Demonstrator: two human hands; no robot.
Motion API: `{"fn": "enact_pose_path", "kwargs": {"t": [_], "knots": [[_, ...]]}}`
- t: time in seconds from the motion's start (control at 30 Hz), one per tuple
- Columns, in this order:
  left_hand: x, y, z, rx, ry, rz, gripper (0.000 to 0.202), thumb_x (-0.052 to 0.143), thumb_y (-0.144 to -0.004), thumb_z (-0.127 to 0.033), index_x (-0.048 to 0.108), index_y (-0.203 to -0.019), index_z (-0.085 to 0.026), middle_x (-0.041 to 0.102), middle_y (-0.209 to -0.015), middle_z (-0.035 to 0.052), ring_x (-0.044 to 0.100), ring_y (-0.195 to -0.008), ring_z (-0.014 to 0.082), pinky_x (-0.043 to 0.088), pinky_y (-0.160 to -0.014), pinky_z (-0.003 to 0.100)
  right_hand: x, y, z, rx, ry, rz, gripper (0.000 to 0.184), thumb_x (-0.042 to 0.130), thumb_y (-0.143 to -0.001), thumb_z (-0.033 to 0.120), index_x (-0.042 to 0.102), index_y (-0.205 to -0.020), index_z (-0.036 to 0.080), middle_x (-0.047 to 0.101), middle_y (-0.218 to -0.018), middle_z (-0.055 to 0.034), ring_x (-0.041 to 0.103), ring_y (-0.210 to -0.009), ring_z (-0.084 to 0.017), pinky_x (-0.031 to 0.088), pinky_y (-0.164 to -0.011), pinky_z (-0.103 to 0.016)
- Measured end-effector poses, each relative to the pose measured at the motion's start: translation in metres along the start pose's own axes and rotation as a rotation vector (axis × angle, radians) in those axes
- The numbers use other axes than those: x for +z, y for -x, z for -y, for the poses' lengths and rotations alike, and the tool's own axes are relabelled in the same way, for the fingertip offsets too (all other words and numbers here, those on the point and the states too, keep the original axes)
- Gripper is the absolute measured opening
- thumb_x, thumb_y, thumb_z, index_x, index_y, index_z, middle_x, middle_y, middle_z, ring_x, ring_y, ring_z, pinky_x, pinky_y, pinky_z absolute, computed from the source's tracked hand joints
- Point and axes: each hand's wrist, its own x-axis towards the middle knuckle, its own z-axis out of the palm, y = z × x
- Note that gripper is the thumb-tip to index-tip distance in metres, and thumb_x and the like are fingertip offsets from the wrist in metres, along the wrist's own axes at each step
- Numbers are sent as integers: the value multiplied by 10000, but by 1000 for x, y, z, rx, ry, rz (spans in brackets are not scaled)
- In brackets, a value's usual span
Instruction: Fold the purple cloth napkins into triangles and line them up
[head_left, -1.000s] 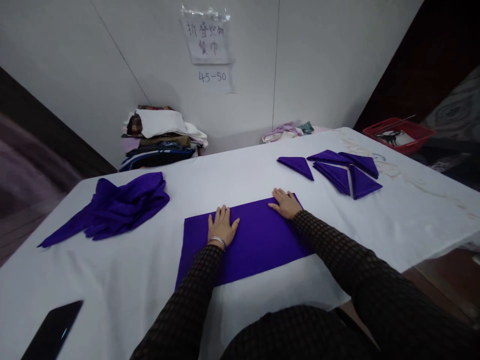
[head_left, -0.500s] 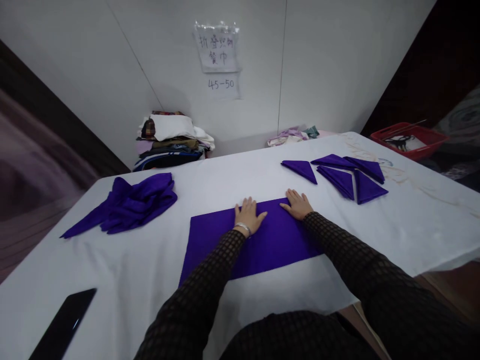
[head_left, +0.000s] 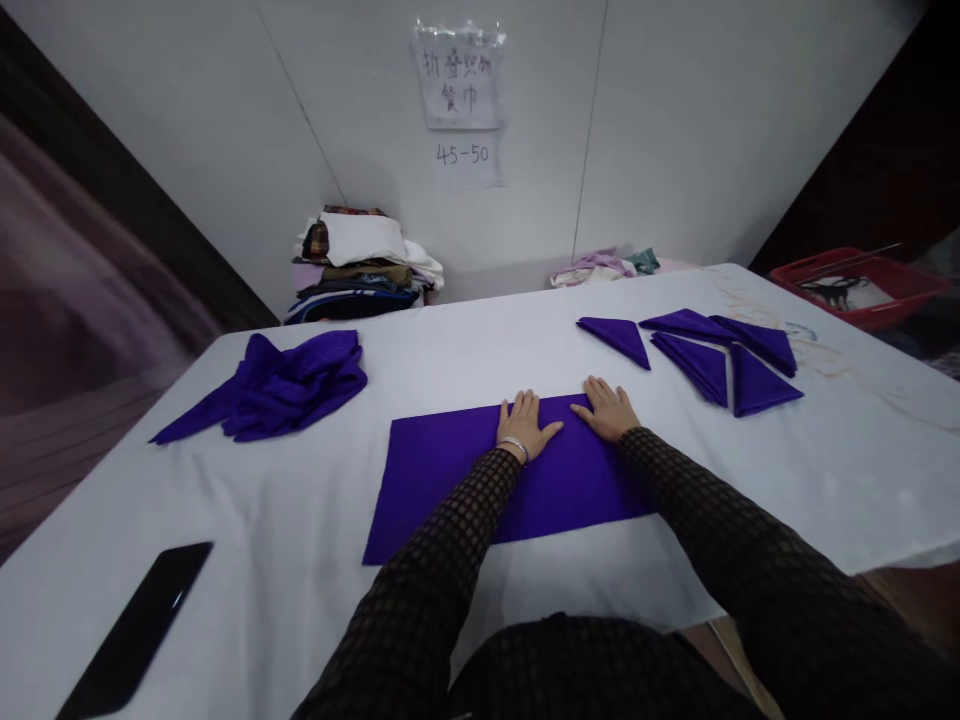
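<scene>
Both the left hand [head_left: 523, 425] and the right hand [head_left: 609, 408] lie palm down on a flat purple cloth [head_left: 439, 460] at the lower centre of the frame. Each grip is spread, its fingers fanned near the cloth's upper edge, the 2 thumbs angled towards one another. 1 bracelet [head_left: 514, 444] circles the left wrist. The cloth rests on a white-covered worktop [head_left: 262, 530], its right end partly hidden under the right sleeve [head_left: 697, 500]. At the upper right are 5 purple triangles [head_left: 691, 368], 1 of them slightly apart from the other 4. At the left of the frame sits 1 crumpled purple heap [head_left: 296, 390]; at the lower left lies 1 dark, flat slab [head_left: 139, 630].
</scene>
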Motion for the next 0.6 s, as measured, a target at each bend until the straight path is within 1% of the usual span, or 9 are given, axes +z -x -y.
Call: {"fn": "enact_pose_path", "kwargs": {"t": [0.23, 0.4, 0.5, 0.6], "knots": [[-17, 45, 79, -234, -31, -45, 816, 139, -856, -693, 251, -1466, -162, 189, -1553, 66, 106, -1434, 240, 94, -1161, 457, 2, 0, -3, 7, 17, 24, 732, 167, -918, 613, 260, -1465, 137, 213, -1541, -105, 159, -1412, -244, 143, -1116, -499], [-29, 81, 134, -388, -54, -51, 791, 162, -874, -664, 248, -1464, -144, 185, -1552, 77, 116, -1433, 233, 117, -1155, 472, 7, 0, -8, -5, 43, 18, 720, 166, -921, 596, 259, -1462, 129, 209, -1542, -112, 155, -1411, -253, 153, -1113, -505], [-35, 97, 159, -484, -71, -55, 793, 174, -874, -657, 240, -1464, -132, 189, -1551, 83, 126, -1431, 240, 141, -1147, 495, 9, -1, -11, -12, 47, 12, 721, 173, -917, 594, 255, -1462, 129, 215, -1540, -117, 158, -1408, -269, 165, -1107, -516], [-37, 106, 172, -530, -84, -60, 797, 180, -870, -660, 240, -1462, -130, 192, -1550, 83, 133, -1430, 246, 151, -1141, 515, 10, -2, -11, -16, 48, 12, 730, 167, -914, 596, 249, -1463, 122, 211, -1540, -121, 156, -1408, -274, 168, -1102, -526]]}}
